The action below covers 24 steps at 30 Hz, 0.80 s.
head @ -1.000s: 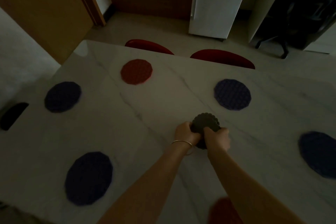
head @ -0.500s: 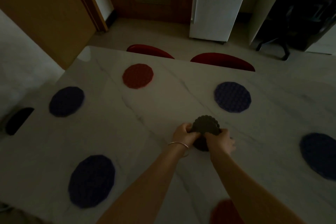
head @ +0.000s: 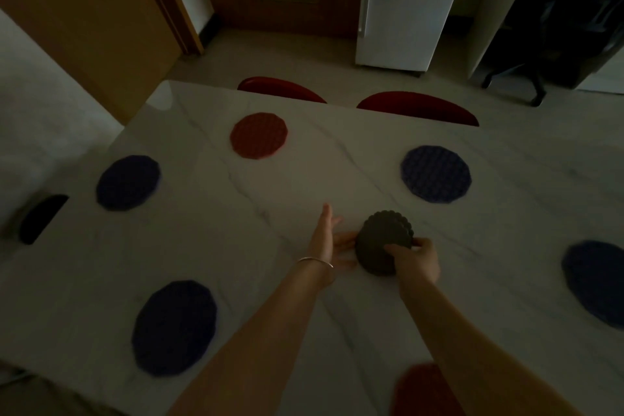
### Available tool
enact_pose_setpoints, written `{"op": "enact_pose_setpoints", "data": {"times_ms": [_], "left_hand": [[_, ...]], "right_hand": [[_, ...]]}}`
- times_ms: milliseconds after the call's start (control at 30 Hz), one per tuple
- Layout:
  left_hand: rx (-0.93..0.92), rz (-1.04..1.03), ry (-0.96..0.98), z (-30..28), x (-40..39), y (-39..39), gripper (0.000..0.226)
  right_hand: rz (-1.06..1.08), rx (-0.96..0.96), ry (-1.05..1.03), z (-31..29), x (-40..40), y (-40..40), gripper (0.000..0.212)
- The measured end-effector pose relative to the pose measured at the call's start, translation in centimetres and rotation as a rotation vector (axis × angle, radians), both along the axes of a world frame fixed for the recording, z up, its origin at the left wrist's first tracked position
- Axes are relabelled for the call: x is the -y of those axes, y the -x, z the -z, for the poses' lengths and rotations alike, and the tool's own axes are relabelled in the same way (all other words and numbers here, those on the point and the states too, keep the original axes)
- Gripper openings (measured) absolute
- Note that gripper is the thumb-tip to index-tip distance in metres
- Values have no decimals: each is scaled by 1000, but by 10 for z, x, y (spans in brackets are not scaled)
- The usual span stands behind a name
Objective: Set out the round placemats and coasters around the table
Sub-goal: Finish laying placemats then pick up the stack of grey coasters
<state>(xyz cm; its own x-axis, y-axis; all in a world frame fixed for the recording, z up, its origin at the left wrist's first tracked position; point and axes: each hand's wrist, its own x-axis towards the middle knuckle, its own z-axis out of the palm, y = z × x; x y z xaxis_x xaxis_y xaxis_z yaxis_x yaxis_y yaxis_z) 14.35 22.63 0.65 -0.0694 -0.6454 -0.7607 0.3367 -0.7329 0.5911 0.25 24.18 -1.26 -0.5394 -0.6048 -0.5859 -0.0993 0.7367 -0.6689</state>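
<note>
A stack of dark scalloped coasters (head: 383, 240) sits near the middle of the white marble table (head: 270, 213). My right hand (head: 417, 262) grips the stack's near right edge. My left hand (head: 329, 243) is beside the stack's left edge, fingers stretched flat, thumb touching the stack. Round placemats lie around the table: a red one (head: 259, 135) at the far side, a blue one (head: 435, 173) far right, a dark blue one (head: 128, 182) at the left, another (head: 174, 328) near left, one (head: 596, 280) at the right edge, and a red one (head: 425, 392) near me.
Two red chairs (head: 418, 108) stand tucked at the table's far side. A dark chair back (head: 42, 218) shows at the left end. Beyond are a white fridge (head: 405, 10), a wooden door (head: 84, 10) and a black office chair (head: 540, 27).
My left hand has let go of the coaster stack and its fingers have stretched out flat. My right hand keeps hold of the stack, which has tilted slightly.
</note>
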Motion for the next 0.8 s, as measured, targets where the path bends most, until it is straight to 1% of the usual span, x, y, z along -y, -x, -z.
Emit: {"op": "enact_pose_setpoints", "data": {"times_ms": [100, 200, 300, 400, 467, 533, 600, 733, 800], "left_hand": [[-14, -7, -4, -1, -1, -2, 71], [5, 21, -10, -3, -4, -7, 62], [28, 63, -8, -9, -6, -14, 52], [-54, 45, 17, -20, -7, -18, 47], [-120, 24, 32, -31, -7, -21, 41], [-193, 19, 37, -40, -8, -25, 40], [-236, 31, 36, -49, -10, -30, 42], [-222, 51, 69, -61, -21, -41, 34], [-209, 92, 128, -66, -30, -52, 30]], "right_hand": [[37, 121, 90, -3, -1, 4, 51], [63, 314, 179, -12, -1, 9, 54], [70, 491, 206, -24, 0, 11, 57], [56, 688, 240, -35, -1, 7, 56], [23, 768, 261, -43, -3, 2, 54], [-29, 768, 283, -50, -6, -3, 52], [-65, 713, 313, -57, -12, -8, 49], [-97, 559, 363, -66, -21, -18, 46], [-108, 505, 381, -71, -28, -28, 39]]}}
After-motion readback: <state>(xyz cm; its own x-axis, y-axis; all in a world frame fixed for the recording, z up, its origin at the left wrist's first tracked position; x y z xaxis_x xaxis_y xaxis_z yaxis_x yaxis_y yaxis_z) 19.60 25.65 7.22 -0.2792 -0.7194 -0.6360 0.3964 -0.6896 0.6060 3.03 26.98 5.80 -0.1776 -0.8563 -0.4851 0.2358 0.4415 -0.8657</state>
